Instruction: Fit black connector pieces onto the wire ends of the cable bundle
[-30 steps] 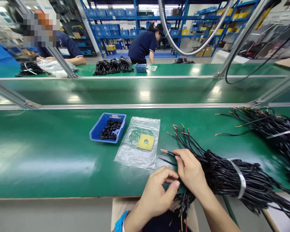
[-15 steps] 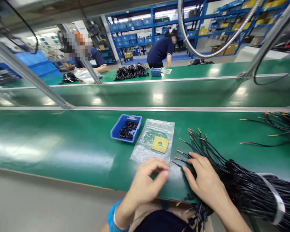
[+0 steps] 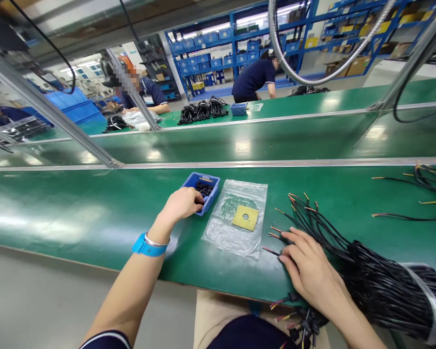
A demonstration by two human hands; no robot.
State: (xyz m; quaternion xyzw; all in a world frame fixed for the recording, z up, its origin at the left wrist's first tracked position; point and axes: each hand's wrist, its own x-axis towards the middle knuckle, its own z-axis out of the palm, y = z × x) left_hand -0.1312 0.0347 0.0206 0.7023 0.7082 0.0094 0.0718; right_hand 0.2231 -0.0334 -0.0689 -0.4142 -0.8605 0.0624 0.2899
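My left hand [image 3: 184, 202] reaches into a blue bin [image 3: 213, 194] of small black parts [image 3: 205, 188]. Its fingers are curled at the near side of the bin, and whatever lies between them is hidden. On the right, my right hand [image 3: 310, 269] is over the stripped ends of black cables. Its thumb and forefinger close on one black cable [image 3: 272, 251] with a reddish tip. A clear zip bag [image 3: 218, 240] lies between the hands, and a yellow square pad [image 3: 245, 217] with a round hole rests on it.
A thick bundle of black cables [image 3: 380, 278], tied with a white band [image 3: 430, 303], fills the right side. Cables with black connectors [image 3: 307, 320] hang at the table's front edge. More cable ends [image 3: 414, 218] lie far right. Co-workers are at the bench beyond.
My left hand has moved from beside the cable ends, left and forward, into the blue bin. My right hand stays at the cables. The view has shifted slightly.
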